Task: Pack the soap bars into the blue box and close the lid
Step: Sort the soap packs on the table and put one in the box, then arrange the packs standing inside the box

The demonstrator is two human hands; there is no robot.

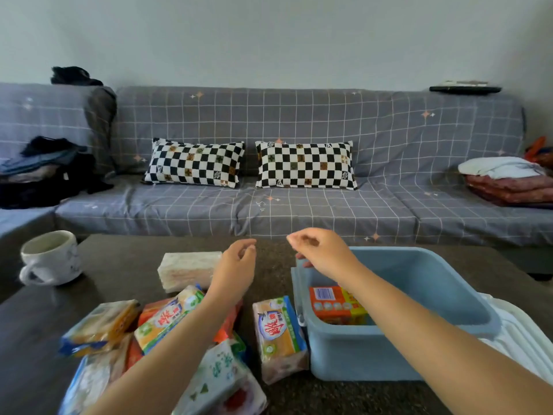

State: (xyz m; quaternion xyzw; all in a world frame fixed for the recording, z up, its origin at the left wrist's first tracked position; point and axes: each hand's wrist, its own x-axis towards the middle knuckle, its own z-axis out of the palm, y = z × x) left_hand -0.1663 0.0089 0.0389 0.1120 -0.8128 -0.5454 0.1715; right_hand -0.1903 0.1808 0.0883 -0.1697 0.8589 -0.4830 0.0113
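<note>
On the dark surface [275, 396] seen from the head camera, the blue box [401, 351] sits at the near right with its top uncovered, and a white ribbed lid [520, 333] lies just beside it on the right, partly cut off by the frame edge. Inside the box one orange and yellow soap pack [335, 304] shows against the left wall; the right forearm crosses over the box, so whether more lies behind it cannot be told. Left of the box, a green and orange soap bar [278, 333] rests close to its wall, and further left a loose heap of soap bars [161, 327] waits, several overlapping so their count is unclear. Both hands hover above the far part of the surface, empty: the left hand [239, 265] has its fingers loosely curled and parted, and the right hand [323, 250] is likewise loosely curled over the far left corner of the box, holding nothing. By my reading the packing has barely begun, with most bars outside and the lid off. A white mug [51, 259] stands far left, and a pale wrapped block [188, 269] lies beyond the heap, too blurred to identify.
</note>
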